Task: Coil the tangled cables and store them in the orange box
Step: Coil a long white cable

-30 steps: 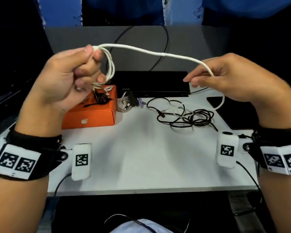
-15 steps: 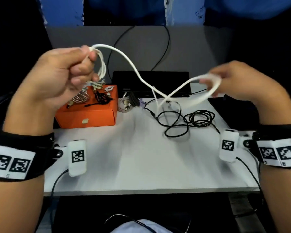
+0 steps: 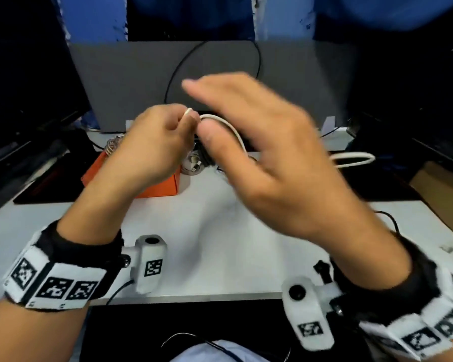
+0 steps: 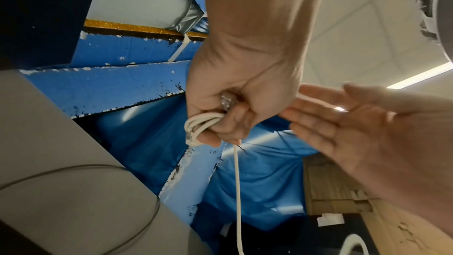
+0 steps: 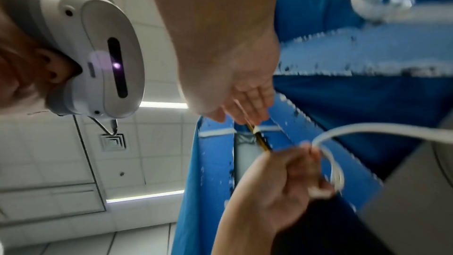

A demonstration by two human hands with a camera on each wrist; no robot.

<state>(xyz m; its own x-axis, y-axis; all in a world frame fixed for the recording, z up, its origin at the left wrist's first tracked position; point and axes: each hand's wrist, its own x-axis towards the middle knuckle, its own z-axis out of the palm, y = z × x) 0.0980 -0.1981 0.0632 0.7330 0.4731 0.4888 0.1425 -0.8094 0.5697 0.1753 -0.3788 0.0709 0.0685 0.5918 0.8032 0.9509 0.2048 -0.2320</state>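
The left hand (image 3: 152, 142) held the part-made coil of the white cable (image 3: 230, 129), its fingers (image 4: 232, 121) curled tight round several loops bunched in the fist, with the free run of cable hanging down from under that fist in the left wrist view. The right hand (image 3: 267, 152) was spread flat, fingers straight and gripping nothing, crossing just in front of the left hand with the cable arching from the left thumb beneath its palm; a loose white loop showed beyond the right hand, to its right. The orange box (image 3: 165, 185) sat on the bench (image 3: 220, 246) directly below and behind the left hand, already holding some cable, though its contents were mostly hidden. The step in hand looked like laying one more turn onto the coil. To do it well, the left hand probably needed to keep its grip firm enough that the earlier loops did not spring apart, while the right hand guided the slack round at the same loop size as the others, letting the cable roll rather than forcing a twist into it. A likely risk was the trailing end snagging on other cables lying past the box; whether it was clear of them could not be told, as the hands hid that area.
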